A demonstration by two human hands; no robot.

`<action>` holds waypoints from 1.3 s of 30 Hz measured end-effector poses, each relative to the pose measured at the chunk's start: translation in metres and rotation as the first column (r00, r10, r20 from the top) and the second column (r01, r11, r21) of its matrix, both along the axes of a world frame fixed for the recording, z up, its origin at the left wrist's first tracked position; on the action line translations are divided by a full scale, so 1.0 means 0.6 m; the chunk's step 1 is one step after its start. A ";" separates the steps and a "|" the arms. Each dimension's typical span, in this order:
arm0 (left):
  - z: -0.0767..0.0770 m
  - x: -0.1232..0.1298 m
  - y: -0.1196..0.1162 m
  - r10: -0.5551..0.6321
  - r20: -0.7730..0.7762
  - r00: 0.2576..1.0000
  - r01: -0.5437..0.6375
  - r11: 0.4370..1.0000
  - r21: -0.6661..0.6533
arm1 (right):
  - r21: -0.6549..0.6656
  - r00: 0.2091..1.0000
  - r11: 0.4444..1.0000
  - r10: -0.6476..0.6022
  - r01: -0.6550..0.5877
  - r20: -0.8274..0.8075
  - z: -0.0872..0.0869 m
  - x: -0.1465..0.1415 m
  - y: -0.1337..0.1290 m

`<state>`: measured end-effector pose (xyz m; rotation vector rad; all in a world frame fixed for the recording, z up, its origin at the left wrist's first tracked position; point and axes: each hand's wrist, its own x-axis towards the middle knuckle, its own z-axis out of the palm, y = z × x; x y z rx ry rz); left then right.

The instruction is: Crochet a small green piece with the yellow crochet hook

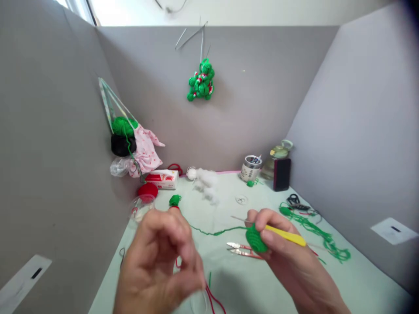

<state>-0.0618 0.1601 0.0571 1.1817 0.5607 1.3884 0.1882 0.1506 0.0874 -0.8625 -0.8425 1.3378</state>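
Observation:
My right hand pinches a small green crocheted piece together with a crochet hook that has a yellow handle; its thin metal tip points left. From the piece a green yarn strand runs left across the table, passing behind my left hand. That hand is raised and curled, its fingers apart from the thumb, with nothing visible between them. Red-handled snips lie just left of and below the green piece. A small green ball rests behind my left hand.
White stuffing, a tin of pens and a dark phone stand or lie at the back. Loose green yarn spreads at right. A green crocheted figure hangs on the back panel, a pink bag at left.

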 end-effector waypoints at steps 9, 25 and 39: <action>0.028 0.105 0.062 -0.338 0.240 0.910 0.391 0.893 -0.223 | -0.077 1.000 0.997 0.016 -0.017 -0.011 -0.019 0.013 0.016; -0.028 0.168 0.046 0.082 0.014 0.997 -0.080 0.990 -0.119 | 0.067 0.998 0.997 0.043 -0.046 0.054 -0.062 0.002 -0.031; -0.107 0.135 -0.016 -0.234 -0.013 0.972 0.197 0.844 -0.499 | 0.060 0.916 0.996 -0.081 0.063 0.394 -0.127 -0.012 -0.034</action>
